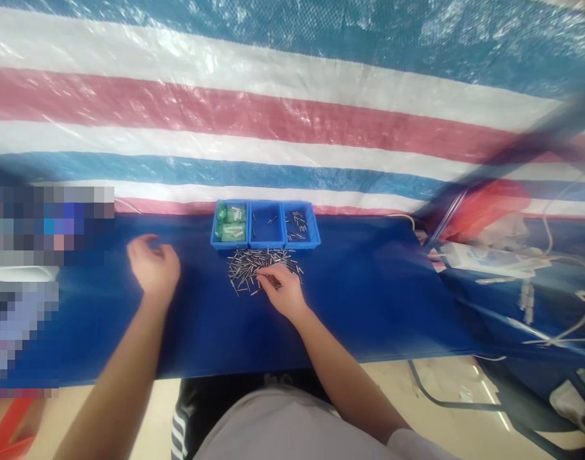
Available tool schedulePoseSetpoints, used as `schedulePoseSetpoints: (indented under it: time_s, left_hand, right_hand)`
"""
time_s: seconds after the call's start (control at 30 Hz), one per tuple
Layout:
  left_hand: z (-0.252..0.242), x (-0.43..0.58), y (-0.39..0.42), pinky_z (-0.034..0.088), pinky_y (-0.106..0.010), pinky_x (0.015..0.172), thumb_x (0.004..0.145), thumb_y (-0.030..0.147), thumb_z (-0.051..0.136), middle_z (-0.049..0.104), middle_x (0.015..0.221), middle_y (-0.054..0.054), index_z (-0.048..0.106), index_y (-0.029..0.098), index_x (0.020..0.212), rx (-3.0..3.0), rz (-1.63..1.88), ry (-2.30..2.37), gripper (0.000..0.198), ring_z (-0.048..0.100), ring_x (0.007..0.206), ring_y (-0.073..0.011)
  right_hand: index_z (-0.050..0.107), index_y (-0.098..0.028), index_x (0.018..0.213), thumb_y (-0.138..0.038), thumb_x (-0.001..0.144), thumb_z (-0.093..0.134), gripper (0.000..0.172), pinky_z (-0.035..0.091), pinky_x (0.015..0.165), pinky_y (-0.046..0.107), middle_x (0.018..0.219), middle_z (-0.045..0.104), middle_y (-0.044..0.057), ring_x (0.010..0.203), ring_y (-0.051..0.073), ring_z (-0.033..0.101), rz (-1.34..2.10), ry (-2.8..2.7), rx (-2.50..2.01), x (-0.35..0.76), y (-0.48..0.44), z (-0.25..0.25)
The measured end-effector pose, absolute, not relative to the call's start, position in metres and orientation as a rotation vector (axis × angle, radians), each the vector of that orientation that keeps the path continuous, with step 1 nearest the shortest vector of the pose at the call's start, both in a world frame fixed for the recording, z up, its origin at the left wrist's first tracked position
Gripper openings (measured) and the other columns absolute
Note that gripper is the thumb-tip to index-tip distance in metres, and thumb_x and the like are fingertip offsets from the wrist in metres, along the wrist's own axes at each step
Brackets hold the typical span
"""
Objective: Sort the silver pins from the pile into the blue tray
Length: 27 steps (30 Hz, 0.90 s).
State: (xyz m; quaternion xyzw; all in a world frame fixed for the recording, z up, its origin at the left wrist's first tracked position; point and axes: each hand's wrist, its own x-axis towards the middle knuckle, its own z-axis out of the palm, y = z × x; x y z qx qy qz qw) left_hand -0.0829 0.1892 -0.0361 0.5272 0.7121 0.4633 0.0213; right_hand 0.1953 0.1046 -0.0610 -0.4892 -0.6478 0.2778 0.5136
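A loose pile of small metal pins (254, 265) lies on the blue table (369, 287), just in front of three joined blue bins. My right hand (283, 289) rests on the pile's near right edge, its fingers pinched together at the pins. Raised above the table to the left of the pile is my left hand (153, 265), fingers loosely curled and blurred by motion, with nothing visible in it. The left bin (231, 223) holds green packets, the middle bin (266, 225) a few pins, the right bin (299, 225) several pins.
A striped red, white and blue tarp (292, 115) hangs behind the table. Cables, white parts and a red object (488, 211) clutter the right end. Blurred items lie at the far left. A dark metal frame (513, 396) stands on the floor at the right.
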Motion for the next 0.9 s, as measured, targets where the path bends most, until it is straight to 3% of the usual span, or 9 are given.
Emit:
schedulePoseSetpoints:
  time_s: [0.1,0.2,0.33,0.73,0.9]
  left_hand:
    - [-0.03,-0.139,0.233,0.052,-0.053,0.089,0.072,0.009,0.06,0.047,0.128,-0.016,0.049,0.008,0.118,1.605,0.963,2.672,0.047,0.065,0.093,-0.0236]
    - [-0.032,-0.173,0.259,0.053,-0.056,0.084,0.076,0.012,0.06,0.039,0.135,-0.02,0.043,0.006,0.122,1.54,0.655,2.796,0.05,0.066,0.099,-0.0293]
    - [-0.037,-0.188,0.268,0.051,-0.057,0.085,0.079,0.017,0.059,0.034,0.139,-0.024,0.037,0.006,0.131,1.585,0.525,2.83,0.058,0.065,0.103,-0.0326]
    - [-0.034,-0.188,0.26,0.043,-0.065,0.087,0.076,0.019,0.062,0.03,0.138,-0.028,0.043,-0.002,0.129,1.65,0.818,2.631,0.06,0.056,0.079,-0.0196]
    - [-0.042,-0.195,0.264,0.046,-0.062,0.085,0.077,0.018,0.065,0.032,0.142,-0.028,0.045,0.001,0.129,1.676,0.829,2.68,0.058,0.048,0.066,-0.013]
  right_hand:
    - [0.074,-0.027,0.1,-0.033,0.092,0.061,0.016,0.055,0.073,0.032,0.088,0.071,0.004,0.078,0.017,0.064,0.668,-1.566,-1.185,0.195,0.104,-0.062]
    - [0.074,-0.026,0.099,-0.032,0.093,0.061,0.016,0.055,0.073,0.032,0.087,0.071,0.004,0.076,0.017,0.063,0.643,-1.573,-1.194,0.196,0.104,-0.062]
    - [0.074,-0.025,0.099,-0.032,0.092,0.062,0.015,0.055,0.072,0.032,0.087,0.071,0.004,0.074,0.016,0.063,0.619,-1.566,-1.21,0.198,0.105,-0.063]
    - [0.073,-0.023,0.1,-0.025,0.092,0.063,0.013,0.056,0.068,0.028,0.087,0.071,0.004,0.072,0.014,0.064,0.565,-1.601,-1.161,0.197,0.105,-0.067]
    - [0.073,-0.023,0.099,-0.025,0.092,0.064,0.012,0.056,0.07,0.028,0.086,0.071,0.003,0.073,0.014,0.064,0.556,-1.588,-1.155,0.198,0.105,-0.066]
